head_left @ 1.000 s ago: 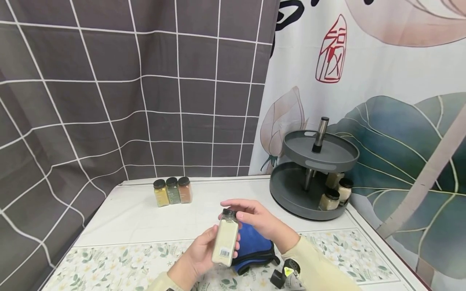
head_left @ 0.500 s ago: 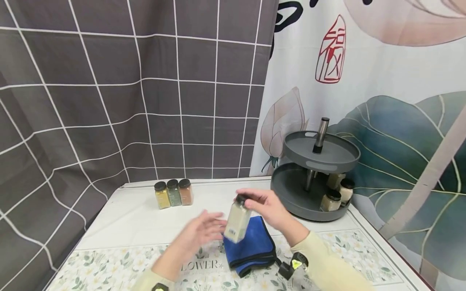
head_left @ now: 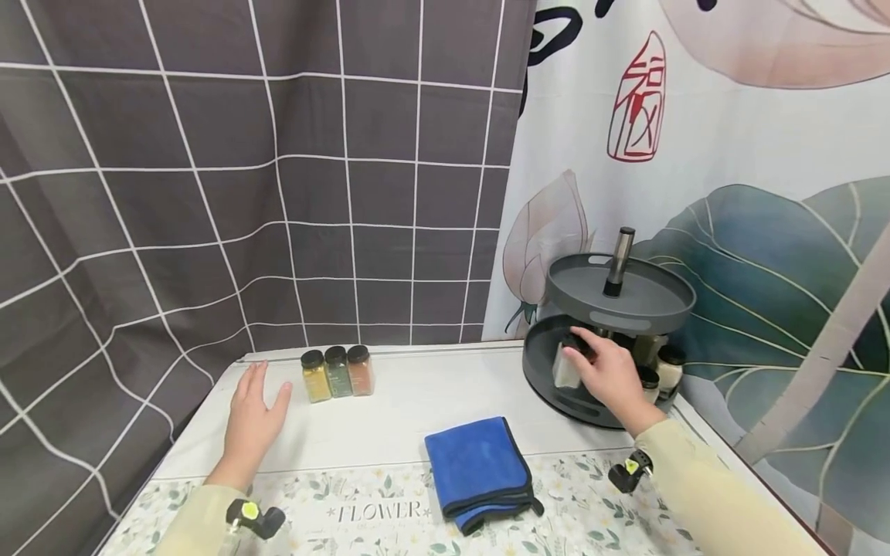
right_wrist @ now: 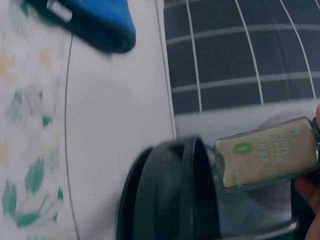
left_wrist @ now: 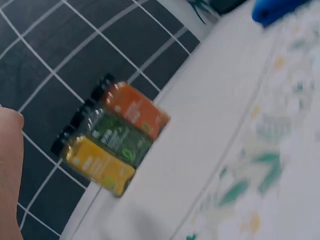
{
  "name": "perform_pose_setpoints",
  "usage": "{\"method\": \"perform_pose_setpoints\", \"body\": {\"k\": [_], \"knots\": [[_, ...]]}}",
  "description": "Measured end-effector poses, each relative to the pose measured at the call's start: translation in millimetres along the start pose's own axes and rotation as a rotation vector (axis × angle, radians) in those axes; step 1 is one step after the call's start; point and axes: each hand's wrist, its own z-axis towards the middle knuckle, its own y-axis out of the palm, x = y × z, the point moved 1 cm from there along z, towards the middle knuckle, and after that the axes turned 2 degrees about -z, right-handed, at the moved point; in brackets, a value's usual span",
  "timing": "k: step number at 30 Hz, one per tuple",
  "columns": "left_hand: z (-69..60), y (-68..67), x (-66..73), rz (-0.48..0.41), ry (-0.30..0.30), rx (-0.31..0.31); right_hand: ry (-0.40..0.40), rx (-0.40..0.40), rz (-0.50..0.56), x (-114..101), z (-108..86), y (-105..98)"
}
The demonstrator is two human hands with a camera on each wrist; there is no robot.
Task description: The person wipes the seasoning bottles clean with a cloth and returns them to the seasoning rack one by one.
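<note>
My right hand (head_left: 612, 378) grips a square glass jar of pale powder (right_wrist: 270, 152) by its black lid. It holds the jar at the lower tier (head_left: 537, 382) of a dark grey two-tier rack, under the upper tray (head_left: 653, 297). Whether the jar's base touches the tier I cannot tell. Fingers spread, my left hand (head_left: 252, 417) holds nothing, to the left of three black-lidded spice jars. These are a yellow jar (head_left: 316, 382), a green jar (head_left: 339, 377) and an orange jar (head_left: 361, 376), side by side at the table's back.
Other jars, including a pale-filled jar (head_left: 670, 372), stand on the lower tier's right side, partly behind my right hand. A folded blue cloth (head_left: 480, 467) lies at the table's front middle, partly on a floral mat (head_left: 375, 533). A grey checked curtain (head_left: 382, 185) hangs behind.
The pale-powder jar passed from my left hand to my right, which carried it rightward to the rack's lower tier. My left hand let go and moved left toward the three jars.
</note>
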Motion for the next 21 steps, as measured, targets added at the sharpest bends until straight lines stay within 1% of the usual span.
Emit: {"method": "perform_pose_setpoints", "body": {"k": [2, 4, 7, 9, 14, 18, 21], "knots": [[-0.9, 2.3, -1.2, 0.037, 0.009, -0.025, 0.037, -0.003, -0.013, 10, -4.2, -4], [-2.4, 5.3, -0.4, 0.062, 0.015, -0.051, 0.077, -0.031, -0.030, 18, -7.6, -6], [-4.5, 9.6, 3.1, 0.080, 0.020, -0.091, 0.110, -0.081, -0.070, 26, -10.9, -10], [-4.8, 11.3, 5.5, 0.082, 0.028, -0.105, 0.124, -0.109, -0.097, 30, -11.9, -11], [-6.6, 14.3, 8.4, 0.089, 0.045, -0.103, 0.141, -0.178, -0.110, 38, -13.5, -13], [-9.6, 15.6, 8.8, 0.096, 0.055, -0.097, 0.148, -0.240, -0.112, 41, -16.2, -10], [-11.6, 17.0, 8.8, 0.103, 0.054, -0.100, 0.153, -0.270, -0.123, 43, -19.1, -7]]}}
